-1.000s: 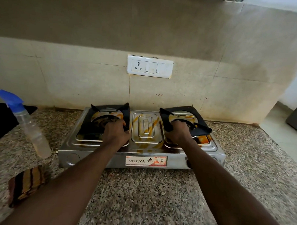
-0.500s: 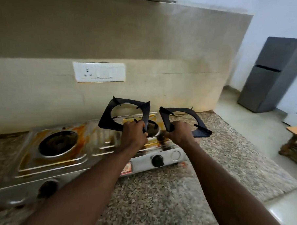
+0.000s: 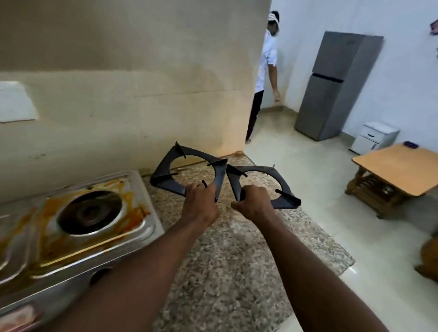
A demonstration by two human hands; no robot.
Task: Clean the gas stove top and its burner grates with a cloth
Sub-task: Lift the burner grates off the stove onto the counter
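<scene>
Holding one black burner grate in each hand, you have both over the granite counter (image 3: 233, 267), at three o'clock of the stove (image 3: 137, 227).

1. Left hand (image 3: 201, 206): fingers curled tight round the near corner of the left grate (image 3: 162, 174), knuckles up. The grate is tilted, its far edge raised toward the wall.
2. Right hand (image 3: 255, 205): fingers and thumb wrapped round the near-left edge of the right grate (image 3: 287, 197). This grate lies flatter, with its right corner out past the counter edge, over the floor.
3. The inner corners of the grates come together at twelve o'clock of your hands. Whether they touch cannot be told.
4. Stove: steel, at eight o'clock in the view. Its pressed tray holds one dark round burner (image 3: 89, 211), uncovered. Orange-brown spill is smeared around the burner and runs across the tray ribs.
5. Counter: speckled, under both your forearms.
6. At one to two o'clock: a person (image 3: 266, 67) in a white top at the wall end, a grey two-door fridge (image 3: 336, 88), and a small white cabinet (image 3: 374, 137) just beside the fridge.
7. Wooden table (image 3: 401, 171) at three o'clock: a small dark object lies on its far corner. The contents of the lower shelf are too dim to tell.
</scene>
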